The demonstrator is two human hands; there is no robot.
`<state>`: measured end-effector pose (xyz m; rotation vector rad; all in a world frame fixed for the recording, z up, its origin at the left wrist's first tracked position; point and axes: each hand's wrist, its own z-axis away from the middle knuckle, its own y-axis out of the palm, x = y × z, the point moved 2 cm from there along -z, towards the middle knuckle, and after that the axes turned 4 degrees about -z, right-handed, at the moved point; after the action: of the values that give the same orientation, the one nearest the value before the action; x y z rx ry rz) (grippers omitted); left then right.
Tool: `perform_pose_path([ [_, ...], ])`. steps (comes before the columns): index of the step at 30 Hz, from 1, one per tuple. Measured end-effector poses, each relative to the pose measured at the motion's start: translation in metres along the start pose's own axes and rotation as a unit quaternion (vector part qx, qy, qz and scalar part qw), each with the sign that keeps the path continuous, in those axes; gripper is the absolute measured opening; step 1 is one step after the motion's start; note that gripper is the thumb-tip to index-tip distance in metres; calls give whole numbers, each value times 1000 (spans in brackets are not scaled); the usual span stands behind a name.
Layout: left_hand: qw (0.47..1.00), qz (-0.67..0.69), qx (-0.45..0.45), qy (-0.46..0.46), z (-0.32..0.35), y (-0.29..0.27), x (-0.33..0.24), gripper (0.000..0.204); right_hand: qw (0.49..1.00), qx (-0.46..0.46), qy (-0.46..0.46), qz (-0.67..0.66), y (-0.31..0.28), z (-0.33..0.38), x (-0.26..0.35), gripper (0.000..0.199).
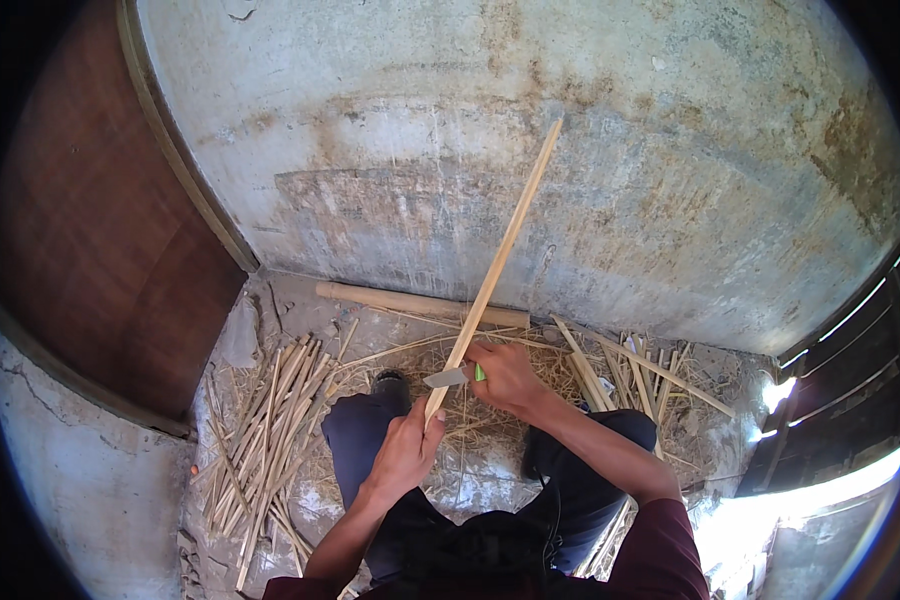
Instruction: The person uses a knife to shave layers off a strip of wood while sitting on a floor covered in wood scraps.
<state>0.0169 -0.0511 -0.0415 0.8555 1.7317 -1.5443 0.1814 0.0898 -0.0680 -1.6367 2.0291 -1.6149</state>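
My left hand [407, 452] is closed round the near end of a long, pale wooden strip [510, 240], possibly split bamboo. The strip slants away from me, up and to the right, with its far end in front of the wall. My right hand [508, 376] grips a knife by its green handle [480, 372]. Its broad, short blade [446, 378] lies across the strip a little beyond my left hand. Both hands are between and above my knees.
A heap of cut strips [270, 420] lies on the floor to the left; more strips [640, 375] lie to the right. A round pole [420, 302] rests along the foot of the stained wall [420, 210]. Thin shavings [470, 435] cover the floor. A brown door [120, 220] stands at left.
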Motion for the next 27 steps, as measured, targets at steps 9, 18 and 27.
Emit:
perform_pose_path([
  [9,999,-9,19,-27,4,-6,-4,27,999,-14,22,31,8,1,-4,28],
  [18,1000,-12,13,-6,-2,-12,-10,25,998,-47,33,37,-3,-7,-7,22],
  [27,999,5,44,-13,22,-4,-6,23,969,-209,129,32,-62,-30,-31,9],
])
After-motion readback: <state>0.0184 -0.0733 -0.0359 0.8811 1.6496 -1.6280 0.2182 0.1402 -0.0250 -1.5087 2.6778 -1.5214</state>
